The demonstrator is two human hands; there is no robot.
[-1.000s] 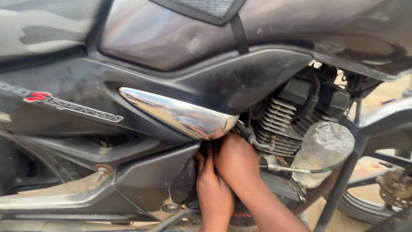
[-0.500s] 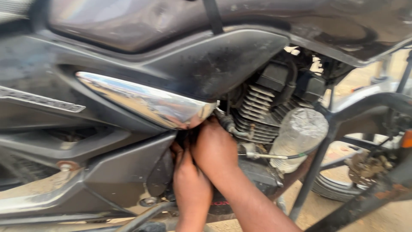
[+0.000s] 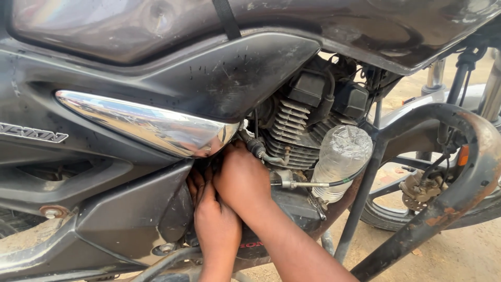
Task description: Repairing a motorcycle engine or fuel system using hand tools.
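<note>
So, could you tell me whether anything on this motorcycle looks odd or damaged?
Yes: a clear plastic bottle is wedged beside the finned engine, an unusual place for one. The curved crash guard is rusty, its paint flaking.

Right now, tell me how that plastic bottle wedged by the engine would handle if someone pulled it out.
The bottle is clear, thin plastic that looks crumpled, so it would probably dent under a squeeze. It looks empty, so likely light. It sits between the engine fins and the frame tube, with a cable across it, so it may snag rather than slide free.
</note>
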